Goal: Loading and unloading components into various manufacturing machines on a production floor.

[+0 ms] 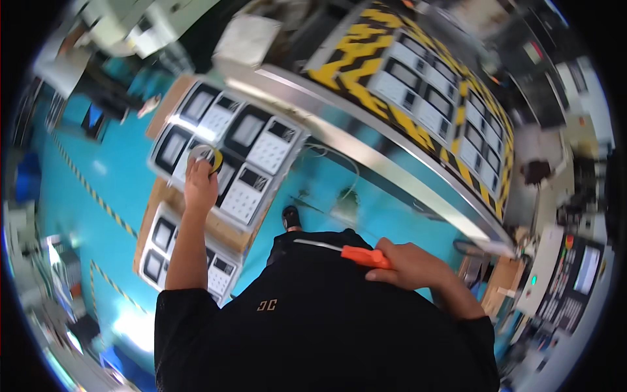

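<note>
My left hand (200,183) reaches over the upper layer of panels, closed on a roll of tape (216,159) with yellow and black on its edge. Under and around the roll lie white and black panels (264,153) with rectangular openings and rows of small holes, set in a pale tray. At my waist on the right, my right hand (415,264) is closed round the orange handle of a screwdriver (366,256). Its thin metal shaft points left across my dark clothing. Motion blurs the picture somewhat, and my fingers partly hide the roll.
A lower tray of similar panels (157,264) rests on brown board (228,232) nearer me. To the right stands a metal-edged bench (392,140) with hazard-striped tape and more panels. A machine control panel (562,277) is at far right; another person's hand (150,104) shows at upper left.
</note>
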